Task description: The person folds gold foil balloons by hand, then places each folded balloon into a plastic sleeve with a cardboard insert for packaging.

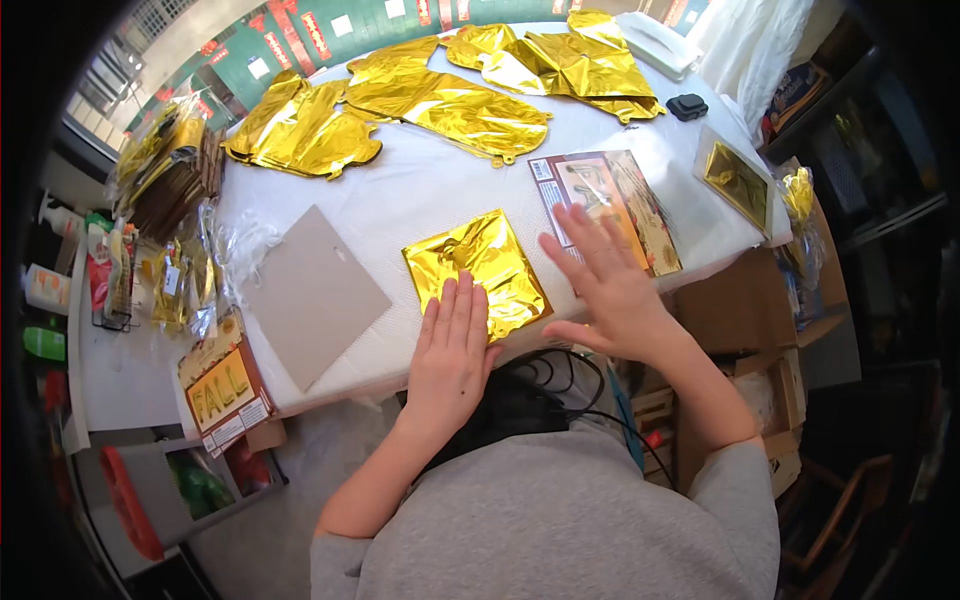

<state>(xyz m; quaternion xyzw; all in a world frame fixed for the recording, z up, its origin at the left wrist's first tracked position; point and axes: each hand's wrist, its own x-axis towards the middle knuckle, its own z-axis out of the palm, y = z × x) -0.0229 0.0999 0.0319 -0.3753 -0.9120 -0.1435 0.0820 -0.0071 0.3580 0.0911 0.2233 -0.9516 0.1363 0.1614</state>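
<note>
My left hand (448, 350) lies flat with its fingers together on a folded square of gold foil balloon (505, 262) near the table's front edge. To its right, my right hand (612, 285) is open with fingers spread, holding nothing. Its fingertips overlap the lower left part of a printed packaging card (645, 205) in a clear sleeve. A plain grey-brown cardboard sheet (318, 295) rests left of the folded foil. At the front left edge lies another printed card (225, 388) reading "FALL".
Several crumpled gold foil balloons (455, 108) spread across the back of the white-covered table (420, 190). A small black case (687, 107) and a sleeved gold foil pack (737, 180) sit at the right. Stacked packages (175, 165) stand far left. Cardboard boxes (740, 310) are below right.
</note>
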